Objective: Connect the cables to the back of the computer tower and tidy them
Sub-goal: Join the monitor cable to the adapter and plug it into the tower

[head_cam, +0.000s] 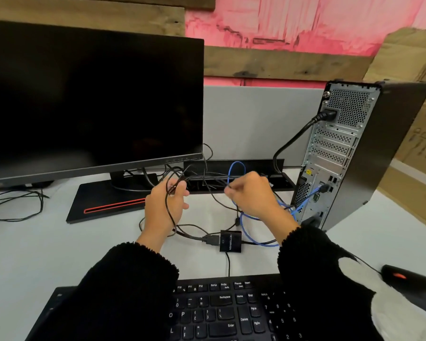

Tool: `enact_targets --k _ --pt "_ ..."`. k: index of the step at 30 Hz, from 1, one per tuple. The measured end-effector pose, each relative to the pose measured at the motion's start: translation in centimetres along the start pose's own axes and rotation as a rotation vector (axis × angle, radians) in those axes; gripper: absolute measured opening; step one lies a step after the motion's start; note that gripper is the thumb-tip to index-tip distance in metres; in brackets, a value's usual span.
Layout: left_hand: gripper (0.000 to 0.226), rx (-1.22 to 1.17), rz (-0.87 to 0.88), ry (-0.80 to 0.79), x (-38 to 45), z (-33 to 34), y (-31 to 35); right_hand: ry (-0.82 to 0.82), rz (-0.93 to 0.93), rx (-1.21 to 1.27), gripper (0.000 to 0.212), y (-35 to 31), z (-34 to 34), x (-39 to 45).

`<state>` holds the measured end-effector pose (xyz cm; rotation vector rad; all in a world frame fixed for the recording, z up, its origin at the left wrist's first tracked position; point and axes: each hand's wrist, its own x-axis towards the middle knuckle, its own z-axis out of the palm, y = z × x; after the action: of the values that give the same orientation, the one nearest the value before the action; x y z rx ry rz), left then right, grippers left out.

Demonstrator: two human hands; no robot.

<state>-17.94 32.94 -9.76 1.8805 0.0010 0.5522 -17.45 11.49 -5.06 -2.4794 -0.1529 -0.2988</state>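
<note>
The computer tower (369, 153) stands at the right with its back panel turned toward me. A thick black power cable (295, 139) is plugged in near its top. A blue network cable (253, 238) runs to a lower port. My left hand (165, 205) grips a bundle of thin black cables (194, 179) above the desk. My right hand (253, 198) pinches the blue cable's loop together with black strands. A small black adapter box (230, 241) lies on the desk below my hands with cables attached.
A black monitor (91, 99) on a red-striped stand fills the left. A cable tray slot (253, 166) sits behind my hands. The keyboard (221, 313) lies at the front edge, a black mouse (413, 289) at the right, and loose black wires (17, 205) at the far left.
</note>
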Motion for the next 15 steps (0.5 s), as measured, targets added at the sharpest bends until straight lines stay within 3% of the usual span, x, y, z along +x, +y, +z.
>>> enact_targets --k 5,8,10,13,15 --pt "0.013 0.188 0.002 -0.144 -0.2 0.3 0.3 0.219 -0.026 0.567 0.01 -1.9 -2.0 -0.2" --pt "0.063 0.325 0.118 -0.329 -0.3 0.0 -0.2 0.307 -0.05 0.704 0.014 -2.8 -3.0 0.0" --pt "0.092 0.221 0.186 -0.447 -0.5 -0.8 0.2 0.315 -0.056 0.753 0.013 -2.9 -3.7 -0.1" --pt "0.113 0.056 0.16 -0.58 0.0 -3.1 2.4 0.326 -0.08 0.653 0.015 -2.4 -4.6 -0.6" --pt "0.122 0.093 0.101 -0.565 1.0 -5.3 4.1 0.339 -0.1 0.59 0.018 -2.0 -4.9 -1.0"
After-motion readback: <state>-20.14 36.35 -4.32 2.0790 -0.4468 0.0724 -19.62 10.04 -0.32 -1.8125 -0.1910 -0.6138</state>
